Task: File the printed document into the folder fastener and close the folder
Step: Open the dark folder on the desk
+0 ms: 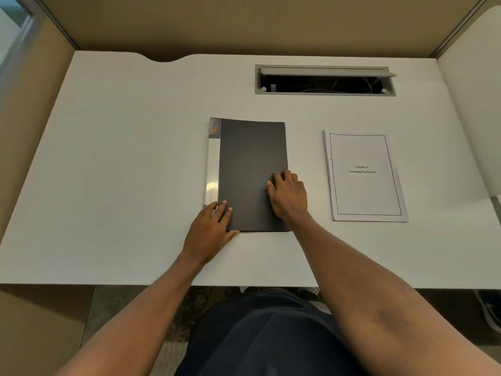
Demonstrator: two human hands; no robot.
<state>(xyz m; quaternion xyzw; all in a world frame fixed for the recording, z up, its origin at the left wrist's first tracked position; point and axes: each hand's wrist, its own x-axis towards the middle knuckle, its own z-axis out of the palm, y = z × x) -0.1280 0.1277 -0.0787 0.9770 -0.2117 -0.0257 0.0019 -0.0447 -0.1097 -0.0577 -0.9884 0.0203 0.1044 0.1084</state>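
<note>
A dark grey folder (250, 156) with a pale spine strip along its left side lies closed and flat in the middle of the white desk (122, 172). My left hand (210, 230) rests on the folder's near left corner, fingers spread over the cover and spine. My right hand (288, 195) lies flat on the cover at its right edge, fingers curled over the lower half. The printed document (364, 175), a white stack with a framed title page reading "Chapter 6 Learning Experience", lies to the right of the folder, apart from both hands.
An open cable tray slot (325, 81) is set into the desk at the back right. Tan partition walls (244, 20) close the desk in at the back and sides. My dark-clothed lap shows below the front edge.
</note>
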